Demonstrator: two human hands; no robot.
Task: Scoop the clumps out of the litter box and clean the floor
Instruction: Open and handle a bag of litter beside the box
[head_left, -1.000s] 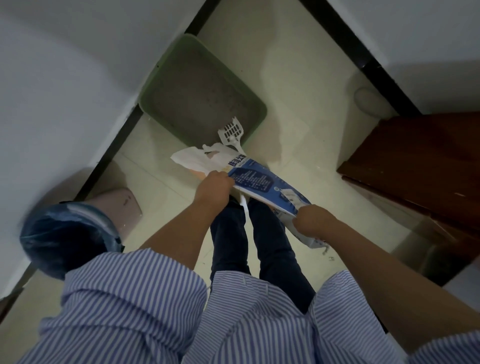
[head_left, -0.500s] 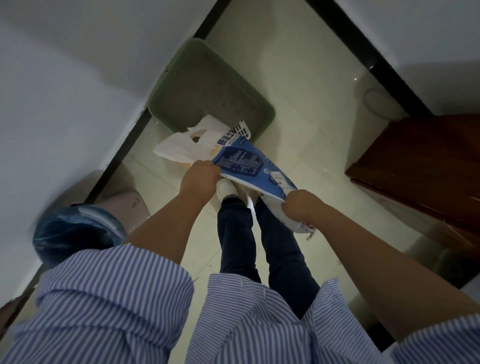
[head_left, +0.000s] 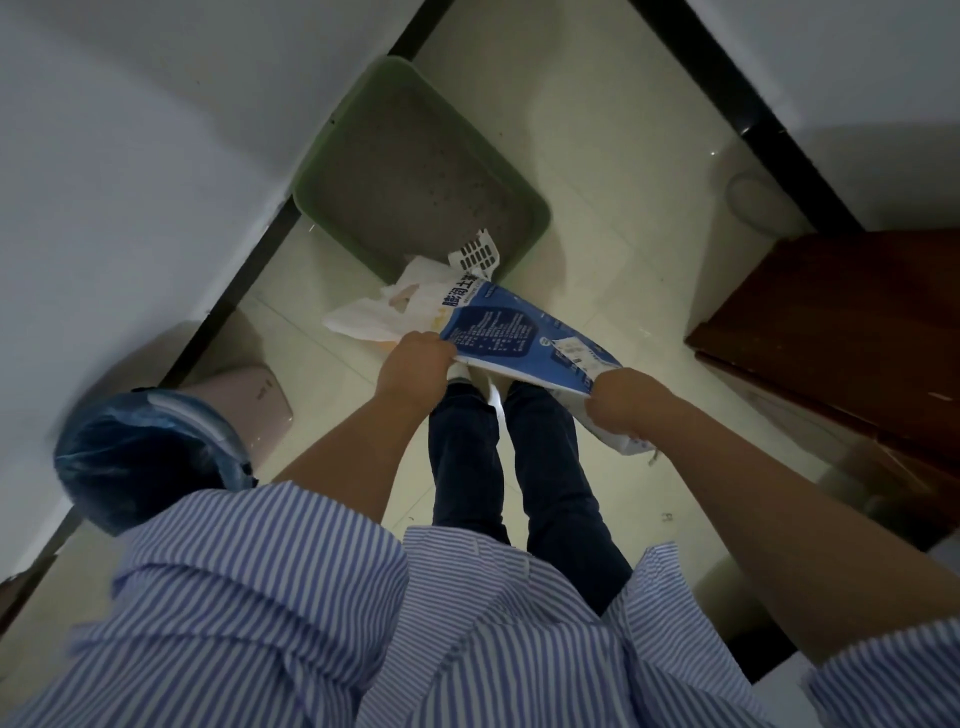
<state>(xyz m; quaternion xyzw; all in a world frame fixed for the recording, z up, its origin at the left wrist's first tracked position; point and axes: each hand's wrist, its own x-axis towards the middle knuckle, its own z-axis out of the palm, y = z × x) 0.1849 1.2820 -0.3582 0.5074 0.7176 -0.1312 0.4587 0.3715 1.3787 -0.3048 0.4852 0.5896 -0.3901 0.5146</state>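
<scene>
Gripping the blue litter bag (head_left: 519, 332) with your left hand (head_left: 418, 364) and right hand (head_left: 621, 400), you seem mid-refill; next, tip it toward the litter box (head_left: 415, 171) just beyond.

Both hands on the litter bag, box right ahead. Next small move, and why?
Probably tip the blue-and-white litter bag forward so its open white end hangs over the green plastic litter box. The left hand grips near that end, the right hand grips the lower end, and the opening sits only at the box's near edge, beside the white slotted scoop.
</scene>
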